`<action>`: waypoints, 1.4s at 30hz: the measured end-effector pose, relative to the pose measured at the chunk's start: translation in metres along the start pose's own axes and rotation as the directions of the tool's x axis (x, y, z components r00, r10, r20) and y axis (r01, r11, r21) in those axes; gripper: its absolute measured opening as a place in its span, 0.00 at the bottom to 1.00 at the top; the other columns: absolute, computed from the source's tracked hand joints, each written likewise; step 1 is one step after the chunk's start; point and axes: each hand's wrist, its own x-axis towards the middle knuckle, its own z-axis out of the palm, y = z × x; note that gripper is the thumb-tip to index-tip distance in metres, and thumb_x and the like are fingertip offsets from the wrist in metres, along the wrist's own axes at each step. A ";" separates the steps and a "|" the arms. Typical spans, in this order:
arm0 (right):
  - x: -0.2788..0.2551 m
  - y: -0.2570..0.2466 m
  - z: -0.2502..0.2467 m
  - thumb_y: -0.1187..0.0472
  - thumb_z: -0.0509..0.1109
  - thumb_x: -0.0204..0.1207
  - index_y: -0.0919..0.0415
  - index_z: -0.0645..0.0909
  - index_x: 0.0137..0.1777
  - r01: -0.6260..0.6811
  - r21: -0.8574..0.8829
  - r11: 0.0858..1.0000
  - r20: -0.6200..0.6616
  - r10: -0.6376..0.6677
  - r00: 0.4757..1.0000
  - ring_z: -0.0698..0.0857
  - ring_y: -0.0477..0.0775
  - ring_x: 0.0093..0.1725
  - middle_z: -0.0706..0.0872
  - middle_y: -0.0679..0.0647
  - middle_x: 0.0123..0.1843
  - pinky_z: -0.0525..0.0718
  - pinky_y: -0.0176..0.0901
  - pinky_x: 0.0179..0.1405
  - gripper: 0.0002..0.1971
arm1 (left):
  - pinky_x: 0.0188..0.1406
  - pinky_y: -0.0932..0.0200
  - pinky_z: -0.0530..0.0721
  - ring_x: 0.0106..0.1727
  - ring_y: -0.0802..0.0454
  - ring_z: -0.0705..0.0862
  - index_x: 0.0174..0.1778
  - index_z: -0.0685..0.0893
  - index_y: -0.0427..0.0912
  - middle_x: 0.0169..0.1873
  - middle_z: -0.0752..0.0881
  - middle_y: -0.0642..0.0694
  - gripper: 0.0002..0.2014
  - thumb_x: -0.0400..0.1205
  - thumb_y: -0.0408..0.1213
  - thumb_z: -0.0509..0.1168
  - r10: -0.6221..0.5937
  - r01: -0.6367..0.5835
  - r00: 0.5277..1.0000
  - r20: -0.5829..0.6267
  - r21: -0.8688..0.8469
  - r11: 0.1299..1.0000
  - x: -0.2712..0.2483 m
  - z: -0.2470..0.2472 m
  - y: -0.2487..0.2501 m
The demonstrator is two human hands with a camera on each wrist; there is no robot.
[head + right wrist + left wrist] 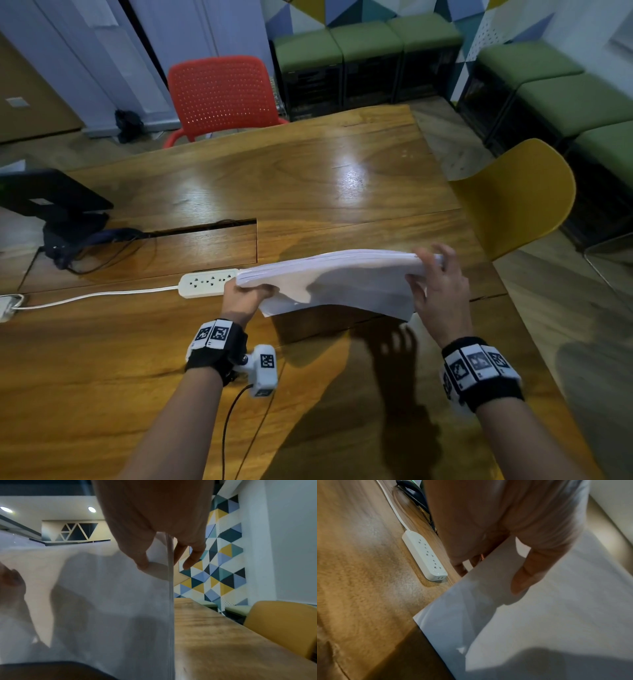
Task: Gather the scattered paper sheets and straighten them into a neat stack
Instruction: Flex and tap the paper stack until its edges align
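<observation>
A thick stack of white paper sheets [342, 281] stands lifted above the wooden table [308, 178], tilted towards me, its edges roughly flush. My left hand [245, 294] grips the stack's left end, thumb on the near face [523, 574] and fingers behind. My right hand [438, 284] holds the right end, thumb pressed on the near face [145, 562] and fingers round the far side. In the right wrist view the stack's right edge [170, 601] runs straight up and down. The sheets [539, 615] fill the lower right of the left wrist view.
A white power strip [207, 282] with its cord lies just left of the stack, also in the left wrist view [424, 555]. A black device [58, 202] with cables sits at far left. A red chair [222, 96] and a yellow chair [520, 192] flank the table.
</observation>
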 end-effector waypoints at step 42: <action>0.049 -0.036 -0.043 0.67 0.75 0.72 0.56 0.86 0.48 -0.261 0.840 0.475 0.221 0.139 0.965 0.90 0.49 0.49 0.91 0.53 0.48 0.87 0.42 0.47 0.07 | 0.41 0.69 0.84 0.42 0.63 0.89 0.49 0.85 0.42 0.39 0.91 0.56 0.10 0.76 0.25 0.70 0.401 -0.352 0.907 0.132 -0.286 0.891 -0.032 0.030 0.107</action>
